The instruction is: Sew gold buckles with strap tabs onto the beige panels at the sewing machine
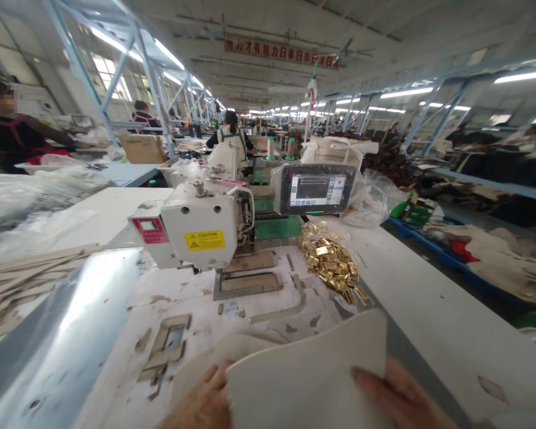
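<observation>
A pale cream sheet (pixel 312 369), which looks like cut leather or stiff fabric, is tilted up at the bottom of the head view. My right hand (pixel 395 390) grips its right edge, thumb over the near face. At its left edge is my left hand (pixel 203 399), fingers curled and partly hidden by the sheet. Under and behind it lies another beige piece (pixel 245 345) on the machine table. Just ahead stands a white industrial sewing machine (pixel 201 226) with a yellow caution label. Its clamp frame (pixel 245 283) rests on the work plate.
Gold metal buckles or tags (pixel 333 262) lie heaped in a clear bag right of the machine. Behind them stands a control screen (pixel 317 189). Beige strips (pixel 31 292) lie at left. Thread cones (pixel 270 149) stand further back. Several other people sit beyond.
</observation>
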